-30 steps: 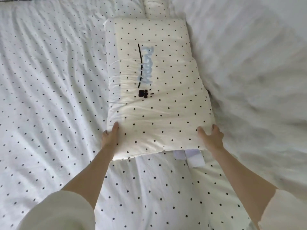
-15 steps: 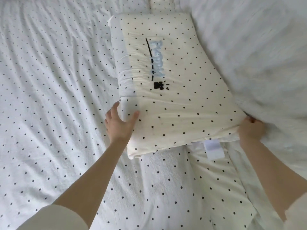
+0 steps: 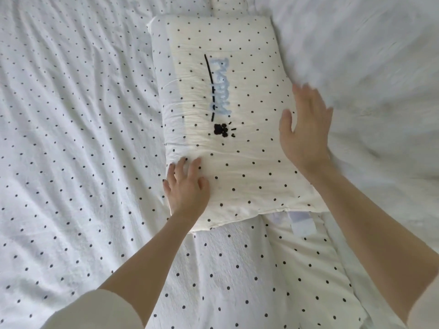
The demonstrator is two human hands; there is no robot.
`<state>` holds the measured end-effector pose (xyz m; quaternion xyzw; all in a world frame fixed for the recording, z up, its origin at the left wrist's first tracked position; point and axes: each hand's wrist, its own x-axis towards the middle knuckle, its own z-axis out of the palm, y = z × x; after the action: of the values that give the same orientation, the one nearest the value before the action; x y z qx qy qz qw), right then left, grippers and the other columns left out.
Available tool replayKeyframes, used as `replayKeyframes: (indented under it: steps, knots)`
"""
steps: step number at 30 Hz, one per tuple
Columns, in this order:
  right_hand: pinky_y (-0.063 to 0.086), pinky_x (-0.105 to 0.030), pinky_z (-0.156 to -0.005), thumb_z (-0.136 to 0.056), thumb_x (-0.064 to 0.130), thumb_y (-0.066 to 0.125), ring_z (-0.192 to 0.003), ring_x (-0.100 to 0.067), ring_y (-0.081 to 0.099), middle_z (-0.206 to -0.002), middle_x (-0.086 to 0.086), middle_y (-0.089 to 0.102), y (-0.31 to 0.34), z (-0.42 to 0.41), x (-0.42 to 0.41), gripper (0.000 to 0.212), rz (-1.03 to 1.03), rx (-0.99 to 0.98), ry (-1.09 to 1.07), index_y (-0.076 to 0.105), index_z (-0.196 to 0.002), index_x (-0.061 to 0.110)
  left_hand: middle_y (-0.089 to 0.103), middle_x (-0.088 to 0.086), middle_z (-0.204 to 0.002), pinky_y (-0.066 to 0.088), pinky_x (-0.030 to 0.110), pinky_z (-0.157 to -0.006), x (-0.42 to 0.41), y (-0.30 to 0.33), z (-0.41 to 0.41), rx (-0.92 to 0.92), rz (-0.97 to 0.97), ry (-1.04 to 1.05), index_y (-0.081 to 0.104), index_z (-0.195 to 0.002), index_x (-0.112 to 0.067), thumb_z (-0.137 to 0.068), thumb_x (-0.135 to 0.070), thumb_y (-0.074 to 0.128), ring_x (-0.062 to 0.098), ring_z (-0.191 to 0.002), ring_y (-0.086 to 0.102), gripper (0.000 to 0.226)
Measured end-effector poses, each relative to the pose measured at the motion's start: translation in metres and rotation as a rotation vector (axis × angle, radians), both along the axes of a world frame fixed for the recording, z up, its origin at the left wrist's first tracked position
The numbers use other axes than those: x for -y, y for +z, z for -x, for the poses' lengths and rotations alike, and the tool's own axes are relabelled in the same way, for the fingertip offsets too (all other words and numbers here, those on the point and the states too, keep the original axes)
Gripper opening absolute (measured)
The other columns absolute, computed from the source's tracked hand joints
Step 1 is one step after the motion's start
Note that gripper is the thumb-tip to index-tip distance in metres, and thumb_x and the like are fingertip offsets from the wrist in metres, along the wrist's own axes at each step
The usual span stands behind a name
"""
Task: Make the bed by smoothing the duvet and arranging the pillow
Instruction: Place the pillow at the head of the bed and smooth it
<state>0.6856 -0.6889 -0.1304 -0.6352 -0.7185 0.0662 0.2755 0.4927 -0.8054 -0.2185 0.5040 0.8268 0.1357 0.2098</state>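
A dotted cream pillow (image 3: 228, 119) lay on the bed between both hands. The left hand (image 3: 187, 188) pressed its near corner, fingers spread; the right hand (image 3: 305, 129) hovered open at its far side, holding nothing.

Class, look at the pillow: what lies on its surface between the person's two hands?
In the head view, only dotted pillow fabric lies between the left hand and right hand, with the black paw print just above.

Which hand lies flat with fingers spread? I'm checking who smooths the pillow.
The right hand, open near the dotted cream pillow's right edge; the left hand is curled.
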Motion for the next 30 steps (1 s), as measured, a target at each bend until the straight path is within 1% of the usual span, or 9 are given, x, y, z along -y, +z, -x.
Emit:
replayKeyframes:
  steps: [3,8,12,15,17,20,22,25,30]
  knots:
    - [0.005,-0.050,-0.115,-0.094,0.020,0.031,-0.143,-0.031,0.023,-0.153,-0.012,0.027,-0.009,0.026,0.000,0.052,-0.240,-0.113,0.013,0.031,-0.145,0.009,0.026,0.004,-0.151,0.015,0.049,-0.116,-0.017,-0.003,-0.002,-0.029,-0.089,0.018,0.040,-0.135,-0.027,-0.090,-0.038,0.037,0.027,-0.143,0.014,0.046]
    - [-0.005,-0.054,-0.117,-0.096,0.040,0.009,-0.147,-0.021,-0.010,-0.161,-0.005,-0.005,-0.131,0.044,0.044,0.057,0.624,0.441,0.248,0.004,-0.151,0.024,0.006,-0.003,-0.160,0.007,0.049,-0.118,-0.024,-0.034,0.006,-0.069,0.017,-0.040,0.018,-0.148,-0.035,-0.097,-0.041,0.028,0.022,-0.147,-0.001,0.052]
    - [0.004,-0.060,-0.113,-0.094,0.035,0.026,-0.147,-0.028,0.009,-0.159,-0.008,0.015,-0.077,0.063,0.006,0.055,0.248,0.131,0.070,0.025,-0.148,0.019,0.016,-0.007,-0.159,0.009,0.043,-0.117,-0.020,-0.041,0.011,-0.039,-0.079,0.004,0.026,-0.146,-0.038,-0.089,-0.050,0.014,0.018,-0.147,0.009,0.059]
    - [0.005,-0.055,-0.114,-0.092,0.023,0.031,-0.143,-0.030,0.022,-0.153,-0.014,0.028,-0.035,0.084,-0.002,0.054,-0.195,-0.277,0.043,0.033,-0.144,0.008,0.036,-0.008,-0.150,0.019,0.040,-0.116,-0.019,-0.039,0.014,0.186,-0.260,0.151,0.039,-0.141,-0.030,-0.093,-0.033,0.024,0.014,-0.141,0.026,0.050]
    - [0.001,-0.052,-0.116,-0.092,0.023,0.027,-0.145,-0.029,0.018,-0.154,-0.011,0.024,-0.055,0.101,0.023,0.055,-0.143,-0.159,0.220,0.030,-0.145,0.009,0.045,-0.004,-0.142,0.030,0.040,-0.112,-0.022,-0.038,0.024,0.392,-0.379,0.338,0.047,-0.135,-0.022,-0.097,-0.018,0.033,0.015,-0.133,0.038,0.041]
    - [-0.005,-0.050,-0.118,-0.088,0.041,0.006,-0.148,-0.022,-0.004,-0.160,-0.002,0.010,-0.116,0.107,0.074,0.064,0.366,0.315,0.581,0.021,-0.149,0.027,0.042,-0.007,-0.143,0.031,0.033,-0.110,-0.023,-0.038,0.041,0.529,-0.285,0.510,0.043,-0.139,-0.026,-0.098,-0.022,0.037,0.014,-0.133,0.037,0.041]
    - [0.008,-0.054,-0.117,-0.084,0.043,0.008,-0.148,-0.022,0.007,-0.158,0.000,0.020,-0.119,0.107,0.063,0.067,0.460,0.266,0.587,0.033,-0.144,0.026,0.036,-0.006,-0.148,0.030,0.034,-0.109,-0.018,-0.041,0.046,0.529,-0.135,0.477,0.033,-0.144,-0.028,-0.099,-0.033,0.034,0.016,-0.135,0.035,0.045]
    - [0.026,-0.059,-0.109,-0.085,0.038,0.024,-0.138,-0.031,0.034,-0.145,-0.011,0.043,-0.071,0.108,0.018,0.059,0.212,-0.002,0.409,0.052,-0.132,0.015,0.025,0.002,-0.154,0.024,0.047,-0.114,-0.020,-0.039,0.041,0.347,-0.077,0.424,0.026,-0.146,-0.025,-0.099,-0.034,0.032,0.024,-0.140,0.027,0.049]
    - [0.011,-0.056,-0.113,-0.089,0.018,0.037,-0.138,-0.033,0.032,-0.148,-0.016,0.038,-0.049,0.057,-0.032,0.051,-0.295,0.022,0.035,0.042,-0.139,0.010,0.013,0.004,-0.159,0.007,0.049,-0.116,-0.065,-0.021,0.032,0.118,-0.150,0.190,0.018,-0.149,-0.024,-0.097,-0.023,0.034,0.025,-0.147,0.006,0.054]
